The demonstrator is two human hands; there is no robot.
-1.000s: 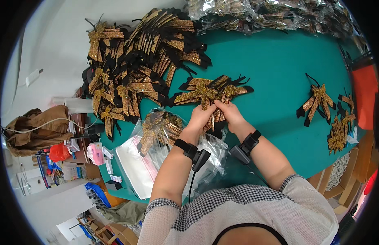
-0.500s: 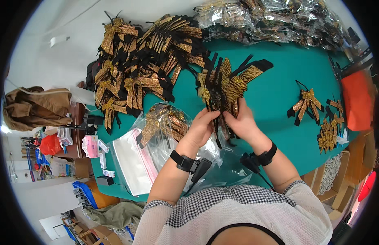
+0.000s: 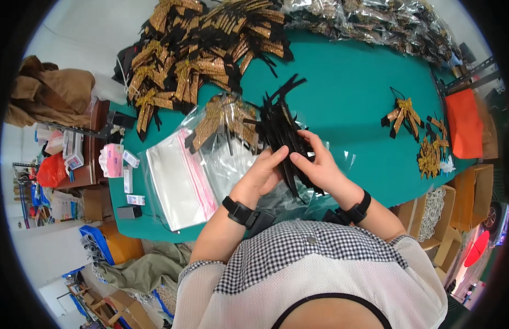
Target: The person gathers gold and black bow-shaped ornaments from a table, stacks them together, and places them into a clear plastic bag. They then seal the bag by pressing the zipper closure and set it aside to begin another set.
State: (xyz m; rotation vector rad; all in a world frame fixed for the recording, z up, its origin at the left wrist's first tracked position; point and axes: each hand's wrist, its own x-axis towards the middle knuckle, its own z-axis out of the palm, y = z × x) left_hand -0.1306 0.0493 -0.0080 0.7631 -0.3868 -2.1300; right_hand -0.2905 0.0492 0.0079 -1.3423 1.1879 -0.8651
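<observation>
Between both hands, above the front of the green table (image 3: 342,93), is a bundle of black ribbon bows (image 3: 280,126), its dark side and loose strap ends showing. My left hand (image 3: 263,174) is closed on the bundle's left edge, thumb on top. On its other side my right hand (image 3: 322,169) grips it, thumb beside the left thumb. Just left of the bundle, gold sequined bows (image 3: 221,122) lie in or under a clear plastic bag. A stack of flat clear bags (image 3: 175,189) with a pink edge lies left of my left forearm.
Gold-and-black bows (image 3: 188,66) are heaped at the far left. Filled plastic bags (image 3: 375,24) line the far edge. A single bow (image 3: 405,116) and gold pieces (image 3: 430,156) lie at the right. Small boxes (image 3: 128,178) and a pink tissue pack (image 3: 113,162) stand left.
The bundle has been turned from its gold, spread-out side to its black side and gathered narrower. Both hands remain on it. My view has shifted, so the table sits higher in the picture.
</observation>
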